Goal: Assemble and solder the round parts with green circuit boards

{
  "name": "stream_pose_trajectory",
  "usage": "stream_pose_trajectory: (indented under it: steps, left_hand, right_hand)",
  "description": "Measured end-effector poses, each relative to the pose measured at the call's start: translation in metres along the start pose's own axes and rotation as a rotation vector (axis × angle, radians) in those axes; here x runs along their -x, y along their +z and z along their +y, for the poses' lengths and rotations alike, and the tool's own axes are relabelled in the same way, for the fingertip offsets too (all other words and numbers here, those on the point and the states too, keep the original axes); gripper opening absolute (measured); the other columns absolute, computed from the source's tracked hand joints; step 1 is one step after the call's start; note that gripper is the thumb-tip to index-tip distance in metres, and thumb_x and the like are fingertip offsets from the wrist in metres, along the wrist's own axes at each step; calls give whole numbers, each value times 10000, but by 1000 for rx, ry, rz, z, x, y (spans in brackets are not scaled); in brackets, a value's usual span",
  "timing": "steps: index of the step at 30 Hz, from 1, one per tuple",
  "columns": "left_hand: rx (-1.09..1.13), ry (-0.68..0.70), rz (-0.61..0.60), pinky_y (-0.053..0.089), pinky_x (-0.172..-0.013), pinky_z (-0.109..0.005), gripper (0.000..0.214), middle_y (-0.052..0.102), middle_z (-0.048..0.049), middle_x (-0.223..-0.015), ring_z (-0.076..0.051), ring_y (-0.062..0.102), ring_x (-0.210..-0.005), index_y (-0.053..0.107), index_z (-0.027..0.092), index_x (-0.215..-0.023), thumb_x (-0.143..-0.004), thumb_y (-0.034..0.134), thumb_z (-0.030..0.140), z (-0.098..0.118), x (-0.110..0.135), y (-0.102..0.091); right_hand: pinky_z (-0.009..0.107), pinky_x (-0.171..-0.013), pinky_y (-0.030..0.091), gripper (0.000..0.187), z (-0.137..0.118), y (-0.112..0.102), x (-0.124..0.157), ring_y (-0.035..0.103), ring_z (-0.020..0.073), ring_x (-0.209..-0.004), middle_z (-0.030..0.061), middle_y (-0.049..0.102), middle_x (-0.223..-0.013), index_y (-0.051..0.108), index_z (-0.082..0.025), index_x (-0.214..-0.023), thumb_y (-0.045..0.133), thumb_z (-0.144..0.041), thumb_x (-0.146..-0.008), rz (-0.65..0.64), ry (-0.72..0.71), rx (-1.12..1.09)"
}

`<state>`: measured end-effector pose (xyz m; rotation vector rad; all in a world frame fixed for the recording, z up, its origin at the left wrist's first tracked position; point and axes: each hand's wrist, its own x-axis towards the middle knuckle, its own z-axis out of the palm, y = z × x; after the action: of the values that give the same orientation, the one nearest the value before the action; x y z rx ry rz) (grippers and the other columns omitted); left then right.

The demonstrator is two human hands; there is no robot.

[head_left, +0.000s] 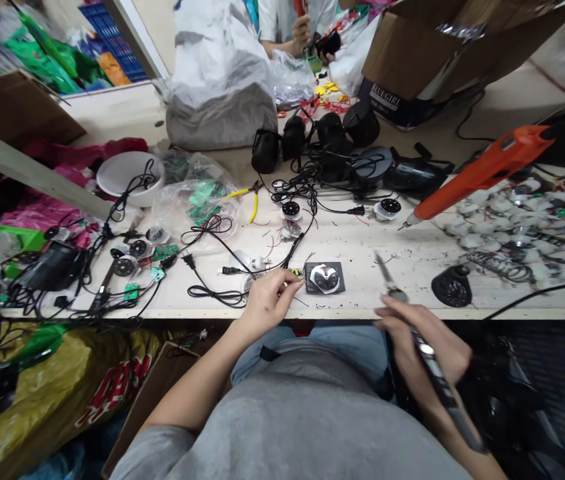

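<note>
My left hand (pixel 268 300) rests near the front edge of the workbench (pixel 362 253), fingers pinched on a small yellow-and-black part with thin wires (pixel 295 273). Just right of it lies a dark square pad (pixel 325 277) with a shiny round piece on it. My right hand (pixel 419 337) is closed around a soldering iron (pixel 429 353); its tip (pixel 379 261) points up and left, a little to the right of the pad. A black cord runs from the iron down past my right forearm.
An orange electric screwdriver (pixel 482 170) hangs over the right side above a heap of small white parts (pixel 512 220). Black lamp housings (pixel 332 130), cables, yellow-handled pliers (pixel 249 197), a white bowl (pixel 129 175), green circuit boards and bags crowd the bench. Another person's hands (pixel 307 33) work at the far side.
</note>
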<state>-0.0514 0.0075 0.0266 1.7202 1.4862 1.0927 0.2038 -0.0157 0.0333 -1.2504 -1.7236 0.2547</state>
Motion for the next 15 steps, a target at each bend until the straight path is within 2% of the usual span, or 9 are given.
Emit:
stream_pose_trajectory:
  steps: [2, 6, 11, 13, 15]
  left_hand:
    - [-13, 68, 28, 503, -686, -261, 164, 713, -36, -801, -152, 645, -724, 668, 214, -841, -937, 593, 323, 7, -3, -2]
    - [39, 33, 49, 511, -675, -259, 197, 703, -26, -777, -145, 639, -691, 655, 211, -838, -948, 591, 361, 10, -8, -3]
    - [219, -121, 51, 505, -639, -251, 257, 671, -9, -738, -129, 626, -631, 629, 195, -854, -940, 610, 436, 2, -6, -5]
    - [306, -157, -8, 510, -648, -248, 278, 679, -15, -750, -135, 641, -663, 634, 185, -857, -932, 625, 453, 0, -5, -7]
    - [356, -140, -104, 526, -724, -259, 287, 708, -35, -804, -153, 669, -758, 654, 175, -850, -934, 629, 449, 0, -5, -10]
  right_hand:
    - [299, -739, 616, 282, -19, 27, -14, 735, 172, -773, 27, 760, -928, 701, -264, -1165, 703, -171, -899, -95, -98, -138]
    - [293, -768, 627, 298, -37, 66, -29, 728, 161, -793, 42, 738, -960, 655, -229, -1204, 702, -191, -912, -174, -110, -293]
    - [287, -800, 607, 282, -38, 78, -26, 719, 153, -827, 28, 735, -986, 653, -241, -1179, 685, -149, -915, -231, -53, -328]
    - [292, -809, 601, 267, -36, 78, -25, 717, 158, -849, 24, 735, -983, 661, -246, -1151, 670, -121, -915, -211, -56, -316]
    - [283, -797, 597, 265, -34, 78, -26, 714, 158, -852, 20, 733, -971, 666, -241, -1131, 667, -99, -907, -184, -68, -313]
